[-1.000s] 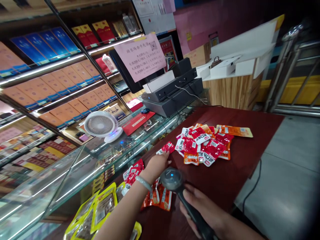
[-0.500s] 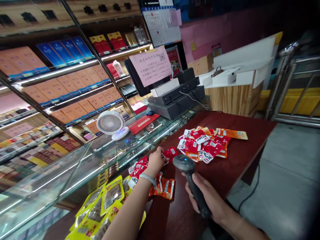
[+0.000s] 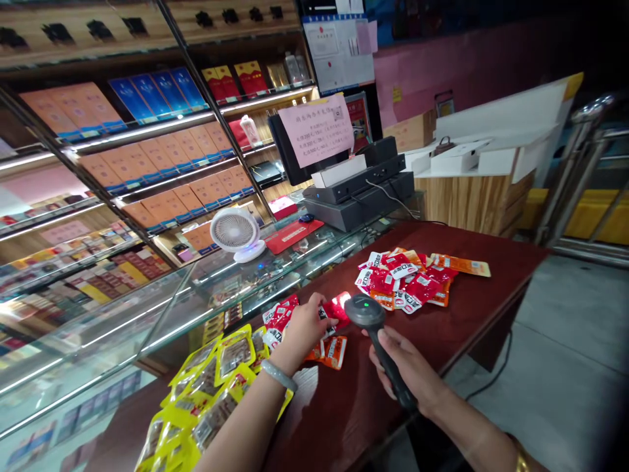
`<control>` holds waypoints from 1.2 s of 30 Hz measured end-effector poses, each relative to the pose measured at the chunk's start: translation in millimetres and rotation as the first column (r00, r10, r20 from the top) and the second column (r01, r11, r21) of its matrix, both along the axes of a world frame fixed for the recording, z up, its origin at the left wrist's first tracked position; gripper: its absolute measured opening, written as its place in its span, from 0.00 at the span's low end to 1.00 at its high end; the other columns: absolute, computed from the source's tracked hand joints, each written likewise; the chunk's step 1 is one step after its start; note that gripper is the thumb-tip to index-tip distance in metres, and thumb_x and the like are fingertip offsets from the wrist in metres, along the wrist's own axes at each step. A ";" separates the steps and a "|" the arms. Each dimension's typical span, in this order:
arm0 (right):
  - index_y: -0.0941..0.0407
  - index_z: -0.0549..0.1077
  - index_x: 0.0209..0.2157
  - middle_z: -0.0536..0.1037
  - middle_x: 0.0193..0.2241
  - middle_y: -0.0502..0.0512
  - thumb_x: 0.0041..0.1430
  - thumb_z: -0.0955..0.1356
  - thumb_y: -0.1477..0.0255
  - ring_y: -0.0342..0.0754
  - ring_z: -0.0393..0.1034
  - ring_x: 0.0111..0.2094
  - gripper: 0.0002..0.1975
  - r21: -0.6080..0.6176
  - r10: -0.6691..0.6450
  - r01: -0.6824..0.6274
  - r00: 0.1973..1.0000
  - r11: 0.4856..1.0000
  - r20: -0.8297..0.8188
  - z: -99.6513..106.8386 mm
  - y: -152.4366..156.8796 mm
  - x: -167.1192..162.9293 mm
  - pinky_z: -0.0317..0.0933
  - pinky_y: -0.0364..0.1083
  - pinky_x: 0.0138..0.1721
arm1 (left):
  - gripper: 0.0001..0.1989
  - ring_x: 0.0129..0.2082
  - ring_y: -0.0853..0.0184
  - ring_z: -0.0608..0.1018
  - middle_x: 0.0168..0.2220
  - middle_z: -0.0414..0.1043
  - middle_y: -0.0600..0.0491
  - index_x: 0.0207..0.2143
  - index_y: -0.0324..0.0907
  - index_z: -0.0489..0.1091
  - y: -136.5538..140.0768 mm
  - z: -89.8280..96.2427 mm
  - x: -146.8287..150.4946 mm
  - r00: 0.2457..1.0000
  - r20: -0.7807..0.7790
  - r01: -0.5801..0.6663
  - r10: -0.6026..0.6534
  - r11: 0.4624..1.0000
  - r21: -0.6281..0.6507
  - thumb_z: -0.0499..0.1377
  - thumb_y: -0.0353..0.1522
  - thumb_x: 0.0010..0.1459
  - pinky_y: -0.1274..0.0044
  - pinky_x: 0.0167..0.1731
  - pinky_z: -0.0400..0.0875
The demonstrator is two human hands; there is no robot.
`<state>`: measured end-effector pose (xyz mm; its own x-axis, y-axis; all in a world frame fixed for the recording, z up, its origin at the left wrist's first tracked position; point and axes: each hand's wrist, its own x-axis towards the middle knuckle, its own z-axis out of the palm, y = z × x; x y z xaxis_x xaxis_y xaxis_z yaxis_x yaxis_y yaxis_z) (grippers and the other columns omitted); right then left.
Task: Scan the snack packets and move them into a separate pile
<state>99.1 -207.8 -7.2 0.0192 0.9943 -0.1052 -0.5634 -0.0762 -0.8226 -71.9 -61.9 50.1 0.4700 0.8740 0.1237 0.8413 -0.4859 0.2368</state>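
— What's the biggest thing here?

— The dark red wooden counter [image 3: 472,308], smooth and glossy, set against a glass display case [image 3: 147,314]. A heap of red and orange foil snack sachets [image 3: 407,282] lies on it, well beyond the hands, and a spread of yellow crinkly packets [image 3: 211,387] sits at the near left.

— And the hands?

— The right hand [image 3: 410,370] is wrapped around the grip of a dark grey plastic barcode scanner [image 3: 364,313], its long axis running from wrist up toward the head. The left hand [image 3: 304,328] pinches one small red foil sachet [image 3: 339,307], flat and shiny.

— How do they lie?

— The sachet is just left of the scanner head, nearly touching, lit red.
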 end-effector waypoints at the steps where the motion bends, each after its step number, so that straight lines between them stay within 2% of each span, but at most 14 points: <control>1: 0.54 0.63 0.37 0.65 0.19 0.40 0.57 0.66 0.47 0.35 0.56 0.11 0.23 -0.004 0.009 -0.009 1.000 1.000 0.006 -0.3 -0.8 -0.8 0.52 0.36 0.10 | 0.18 0.40 0.61 0.79 0.41 0.77 0.49 0.48 0.45 0.66 -1.1 0.0 -4.0 1.000 0.005 -0.015 0.016 1.000 -0.014 0.62 0.37 0.55 0.76 0.36 0.65; 4: 0.53 0.62 0.37 0.65 0.20 0.40 0.57 0.66 0.47 0.35 0.56 0.11 0.23 -0.018 0.047 -0.047 0.999 0.999 0.006 -2.9 -2.8 -4.8 0.52 0.36 0.10 | 0.20 0.41 0.61 0.79 0.43 0.76 0.48 0.48 0.45 0.65 0.3 -2.5 -24.7 0.995 0.048 -0.089 0.093 0.993 -0.080 0.63 0.38 0.53 0.75 0.38 0.67; 8: 0.53 0.61 0.36 0.66 0.19 0.39 0.57 0.66 0.46 0.35 0.55 0.10 0.24 -0.027 0.104 -0.104 0.995 0.994 -0.004 -6.2 -5.5 -14.3 0.51 0.35 0.09 | 0.23 0.39 0.59 0.79 0.39 0.77 0.49 0.48 0.43 0.67 11.1 -13.2 -71.1 0.966 0.095 -0.221 0.242 0.956 -0.194 0.64 0.41 0.50 0.74 0.38 0.69; 11: 0.53 0.60 0.34 0.65 0.18 0.38 0.55 0.66 0.45 0.34 0.54 0.09 0.25 -0.016 0.150 -0.150 0.989 0.989 -0.016 -5.9 -7.3 -21.8 0.50 0.35 0.09 | 0.24 0.42 0.58 0.78 0.42 0.77 0.47 0.47 0.41 0.68 16.7 -19.4 -101.8 0.951 0.051 -0.285 0.306 0.928 -0.239 0.63 0.42 0.50 0.72 0.41 0.70; 13: 0.53 0.60 0.34 0.65 0.18 0.38 0.54 0.66 0.45 0.34 0.53 0.09 0.26 -0.009 0.169 -0.169 0.985 0.986 -0.028 -5.0 -8.5 -24.7 0.50 0.36 0.09 | 0.24 0.45 0.56 0.77 0.46 0.76 0.45 0.48 0.42 0.69 15.4 -19.2 -110.2 0.939 -0.045 -0.343 0.340 0.925 -0.163 0.62 0.43 0.51 0.70 0.44 0.69; 15: 0.53 0.60 0.34 0.64 0.17 0.37 0.53 0.67 0.44 0.34 0.53 0.09 0.26 -0.010 0.169 -0.170 0.985 0.985 -0.038 -4.4 -9.7 -24.7 0.50 0.36 0.09 | 0.24 0.50 0.53 0.74 0.51 0.73 0.45 0.50 0.44 0.69 10.7 -15.7 -105.5 0.922 -0.107 -0.375 0.372 0.927 -0.011 0.61 0.44 0.53 0.66 0.49 0.67; 18: 0.53 0.60 0.35 0.64 0.17 0.37 0.53 0.67 0.44 0.34 0.54 0.09 0.26 -0.023 0.155 -0.156 0.987 0.988 -0.036 -4.6 -11.4 -19.3 0.51 0.36 0.09 | 0.23 0.57 0.51 0.69 0.57 0.69 0.47 0.51 0.49 0.69 3.8 -9.8 -75.3 0.929 -0.074 -0.346 0.363 0.921 0.180 0.60 0.45 0.55 0.62 0.54 0.63; 21: 0.53 0.60 0.34 0.65 0.18 0.38 0.55 0.67 0.45 0.34 0.55 0.09 0.25 -0.029 0.120 -0.121 0.992 0.992 -0.034 -5.5 -12.8 -8.9 0.52 0.35 0.09 | 0.22 0.56 0.55 0.70 0.55 0.71 0.47 0.51 0.46 0.70 7.5 -11.2 -27.1 0.978 -0.022 -0.197 0.206 0.955 0.220 0.59 0.45 0.57 0.65 0.56 0.62; 24: 0.53 0.60 0.33 0.65 0.18 0.38 0.56 0.66 0.46 0.34 0.55 0.09 0.24 -0.037 0.062 -0.063 0.998 0.997 -0.031 -5.3 -14.4 3.9 0.51 0.34 0.09 | 0.26 0.54 0.56 0.72 0.53 0.72 0.44 0.53 0.42 0.69 25.6 -22.0 27.6 0.995 0.033 -0.094 0.091 0.986 0.134 0.58 0.47 0.58 0.68 0.55 0.63; 26: 0.53 0.60 0.34 0.65 0.18 0.38 0.55 0.67 0.46 0.34 0.55 0.09 0.24 -0.060 0.021 -0.022 1.000 0.998 -0.019 -4.8 -15.7 12.4 0.51 0.34 0.09 | 0.29 0.53 0.56 0.74 0.52 0.73 0.41 0.55 0.39 0.68 41.8 -31.1 62.9 0.992 0.065 -0.106 0.104 0.994 0.034 0.55 0.49 0.59 0.69 0.53 0.65; 29: 0.53 0.61 0.35 0.64 0.17 0.38 0.54 0.67 0.45 0.35 0.55 0.10 0.25 -0.087 -0.032 0.031 0.999 0.996 -0.004 -5.3 -18.2 22.9 0.51 0.35 0.09 | 0.31 0.51 0.54 0.75 0.49 0.74 0.37 0.50 0.37 0.72 61.4 -40.6 107.2 0.986 0.037 -0.157 0.163 0.979 -0.129 0.48 0.52 0.61 0.68 0.49 0.67; 31: 0.53 0.62 0.37 0.65 0.18 0.38 0.55 0.66 0.46 0.35 0.55 0.10 0.25 -0.086 -0.057 0.057 0.998 0.995 0.008 -6.9 -19.6 28.0 0.51 0.35 0.09 | 0.34 0.54 0.49 0.73 0.51 0.72 0.35 0.47 0.39 0.73 67.0 -42.8 128.2 0.977 -0.008 -0.213 0.214 0.962 -0.170 0.46 0.57 0.58 0.63 0.49 0.66; 34: 0.53 0.63 0.41 0.66 0.19 0.39 0.57 0.66 0.47 0.35 0.56 0.11 0.24 -0.079 -0.083 0.083 0.997 0.993 0.007 -10.1 -19.9 33.8 0.52 0.35 0.10 | 0.36 0.57 0.42 0.69 0.54 0.69 0.35 0.46 0.41 0.73 65.2 -42.5 145.8 0.965 -0.020 -0.262 0.262 0.953 -0.150 0.53 0.60 0.50 0.57 0.50 0.64; 36: 0.53 0.63 0.41 0.66 0.19 0.39 0.58 0.66 0.48 0.35 0.57 0.11 0.23 -0.076 -0.099 0.099 0.995 0.992 0.002 -12.0 -18.9 37.4 0.52 0.35 0.10 | 0.35 0.56 0.42 0.68 0.54 0.69 0.36 0.46 0.41 0.72 61.6 -42.2 148.6 0.961 0.017 -0.272 0.276 0.954 -0.124 0.57 0.59 0.48 0.57 0.50 0.64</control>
